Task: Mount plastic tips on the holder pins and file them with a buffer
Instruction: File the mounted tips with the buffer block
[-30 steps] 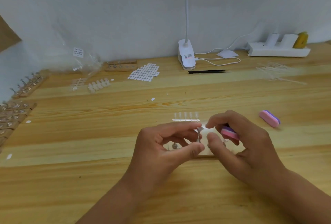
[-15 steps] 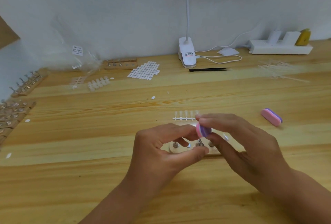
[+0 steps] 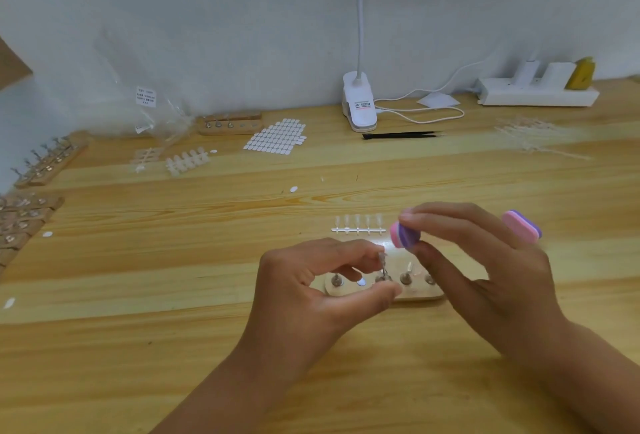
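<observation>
On the wooden counter (image 3: 173, 295), we note both hands at front centre. The right hand (image 3: 485, 277) pinches a pink-and-purple buffer (image 3: 403, 234) between thumb and forefinger, raised just above the wooden holder (image 3: 419, 293), which lies flat on the counter. The left hand (image 3: 311, 295) curls its fingers (image 3: 346, 253) to pinch an upright holder pin (image 3: 382, 265), forefinger on top, thumb at the base. A second buffer (image 3: 521, 225) lies behind the right hand. A strip of clear tips (image 3: 358, 225) lies just behind the holder. We cannot tell whether the pinched pin carries a tip.
</observation>
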Available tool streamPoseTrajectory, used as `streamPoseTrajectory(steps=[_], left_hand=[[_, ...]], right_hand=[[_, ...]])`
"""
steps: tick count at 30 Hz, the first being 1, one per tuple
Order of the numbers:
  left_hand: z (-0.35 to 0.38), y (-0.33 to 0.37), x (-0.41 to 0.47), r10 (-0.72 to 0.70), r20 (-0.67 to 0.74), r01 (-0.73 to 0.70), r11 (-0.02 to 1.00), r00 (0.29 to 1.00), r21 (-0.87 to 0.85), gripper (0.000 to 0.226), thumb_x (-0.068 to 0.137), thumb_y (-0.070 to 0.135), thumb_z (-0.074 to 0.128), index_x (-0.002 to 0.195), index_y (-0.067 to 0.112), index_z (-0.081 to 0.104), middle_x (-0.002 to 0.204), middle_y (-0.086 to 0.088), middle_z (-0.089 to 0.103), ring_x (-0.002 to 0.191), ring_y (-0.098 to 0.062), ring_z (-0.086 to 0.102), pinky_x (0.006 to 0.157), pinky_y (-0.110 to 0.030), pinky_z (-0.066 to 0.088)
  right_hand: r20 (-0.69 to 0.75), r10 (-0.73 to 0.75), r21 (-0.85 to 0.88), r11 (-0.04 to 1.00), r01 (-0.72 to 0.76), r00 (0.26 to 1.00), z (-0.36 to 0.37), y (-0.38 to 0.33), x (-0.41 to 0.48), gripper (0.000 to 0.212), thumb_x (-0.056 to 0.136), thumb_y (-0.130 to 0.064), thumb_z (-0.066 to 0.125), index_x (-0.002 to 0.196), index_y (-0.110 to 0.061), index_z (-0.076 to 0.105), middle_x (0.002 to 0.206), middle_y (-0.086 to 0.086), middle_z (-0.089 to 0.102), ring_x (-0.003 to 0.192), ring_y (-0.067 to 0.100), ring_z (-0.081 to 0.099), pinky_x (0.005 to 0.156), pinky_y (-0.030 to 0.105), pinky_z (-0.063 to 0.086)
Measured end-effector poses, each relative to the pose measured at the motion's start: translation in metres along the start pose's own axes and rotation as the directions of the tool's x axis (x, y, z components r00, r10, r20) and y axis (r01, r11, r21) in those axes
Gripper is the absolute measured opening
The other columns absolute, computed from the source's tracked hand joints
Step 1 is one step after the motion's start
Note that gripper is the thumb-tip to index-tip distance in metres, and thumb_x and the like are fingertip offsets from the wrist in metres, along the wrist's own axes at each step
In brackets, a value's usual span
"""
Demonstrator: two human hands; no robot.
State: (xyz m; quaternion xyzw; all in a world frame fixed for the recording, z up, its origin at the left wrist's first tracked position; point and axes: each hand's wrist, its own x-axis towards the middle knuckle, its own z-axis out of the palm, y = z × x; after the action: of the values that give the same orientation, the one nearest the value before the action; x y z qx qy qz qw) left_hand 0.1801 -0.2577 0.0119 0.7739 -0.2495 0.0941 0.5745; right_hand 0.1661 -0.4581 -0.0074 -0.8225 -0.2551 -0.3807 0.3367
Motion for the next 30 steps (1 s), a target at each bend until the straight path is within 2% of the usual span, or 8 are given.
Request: streamPoseTrajectory(steps=[5, 10, 13, 17, 19, 23, 26, 30], left_hand=[[0.0, -0.001, -0.001, 0.026, 0.007, -0.026, 1.0, 1.0, 0.003, 0.029, 0.065, 0.019, 0.088, 0.091, 0.025, 0.078, 0.082, 0.011, 0.075, 0.073, -0.011, 0.07, 0.069, -0.023, 0.055], [-0.001, -0.003, 0.0, 0.0, 0.005, 0.0, 1.0, 1.0, -0.006, 0.025, 0.065, 0.023, 0.088, 0.088, 0.025, 0.078, 0.083, 0.014, 0.075, 0.073, -0.009, 0.07, 0.069, -0.02, 0.054], [-0.002, -0.003, 0.0, 0.046, 0.04, -0.045, 0.999, 0.998, -0.018, 0.03, 0.068, 0.021, 0.086, 0.096, 0.027, 0.076, 0.086, 0.012, 0.075, 0.076, -0.011, 0.071, 0.072, -0.023, 0.055], [-0.002, -0.007, 0.001, -0.054, 0.03, 0.059, 0.976, 0.998, -0.208, 0.025, 0.066, 0.024, 0.085, 0.091, 0.024, 0.078, 0.085, 0.004, 0.076, 0.076, -0.014, 0.07, 0.073, -0.023, 0.055], [-0.001, -0.007, 0.002, -0.096, 0.094, 0.121, 0.944, 0.991, -0.308, 0.026, 0.068, 0.024, 0.084, 0.093, 0.021, 0.078, 0.085, -0.001, 0.075, 0.078, -0.017, 0.07, 0.074, -0.024, 0.054], [-0.002, -0.008, 0.004, -0.139, 0.231, 0.247, 0.8, 0.963, -0.547, 0.027, 0.073, 0.008, 0.079, 0.099, 0.008, 0.076, 0.078, -0.005, 0.072, 0.073, -0.012, 0.067, 0.068, -0.02, 0.053], [-0.002, -0.006, 0.006, -0.173, 0.236, 0.282, 0.763, 0.956, -0.582, 0.028, 0.072, 0.005, 0.082, 0.099, 0.005, 0.075, 0.076, -0.005, 0.072, 0.072, -0.01, 0.068, 0.067, -0.015, 0.051], [0.0, -0.006, 0.006, -0.198, 0.246, 0.308, 0.754, 0.949, -0.58, 0.026, 0.076, 0.007, 0.074, 0.102, 0.009, 0.075, 0.078, -0.004, 0.074, 0.075, -0.01, 0.07, 0.069, -0.016, 0.052]], right_hand=[[0.063, -0.073, 0.043, 0.997, 0.071, 0.995, 0.004, 0.0, -0.006, 0.023, 0.095, -0.004, 0.062, 0.117, -0.003, 0.067, 0.115, 0.01, 0.068, 0.11, 0.015, 0.067, 0.096, 0.022, 0.051], [-0.025, -0.019, 0.005, 1.0, 0.019, 1.0, 0.003, 0.001, -0.003, 0.026, 0.09, -0.001, 0.068, 0.115, -0.009, 0.066, 0.112, 0.0, 0.068, 0.113, 0.001, 0.061, 0.098, 0.01, 0.043], [0.037, -0.092, 0.049, 0.995, 0.09, 0.995, 0.007, -0.002, -0.01, 0.023, 0.093, -0.001, 0.063, 0.115, -0.004, 0.069, 0.115, 0.006, 0.067, 0.113, 0.013, 0.065, 0.099, 0.022, 0.048], [-0.007, 0.01, 0.002, 1.0, -0.01, 1.0, 0.002, 0.005, -0.004, 0.023, 0.092, -0.007, 0.064, 0.115, -0.009, 0.065, 0.11, 0.001, 0.068, 0.111, 0.002, 0.062, 0.096, 0.013, 0.045], [-0.066, -0.029, 0.0, 1.0, 0.029, 0.997, 0.005, -0.004, -0.004, 0.025, 0.09, -0.006, 0.066, 0.115, -0.012, 0.064, 0.11, -0.004, 0.066, 0.115, -0.003, 0.059, 0.1, 0.009, 0.041], [-0.05, -0.062, -0.061, 0.996, 0.059, 0.997, 0.005, -0.001, -0.007, 0.024, 0.091, -0.003, 0.063, 0.114, -0.011, 0.065, 0.109, 0.003, 0.066, 0.117, -0.002, 0.058, 0.104, 0.01, 0.037], [-0.092, -0.018, -0.055, 0.998, 0.013, 0.996, 0.002, -0.001, -0.003, 0.025, 0.091, -0.005, 0.062, 0.115, -0.011, 0.059, 0.109, -0.008, 0.062, 0.119, -0.012, 0.052, 0.101, 0.007, 0.037], [-0.069, -0.127, -0.058, 0.991, 0.123, 0.989, 0.006, -0.007, -0.009, 0.024, 0.092, -0.001, 0.064, 0.115, -0.007, 0.065, 0.114, 0.005, 0.067, 0.119, 0.008, 0.061, 0.105, 0.018, 0.042]])
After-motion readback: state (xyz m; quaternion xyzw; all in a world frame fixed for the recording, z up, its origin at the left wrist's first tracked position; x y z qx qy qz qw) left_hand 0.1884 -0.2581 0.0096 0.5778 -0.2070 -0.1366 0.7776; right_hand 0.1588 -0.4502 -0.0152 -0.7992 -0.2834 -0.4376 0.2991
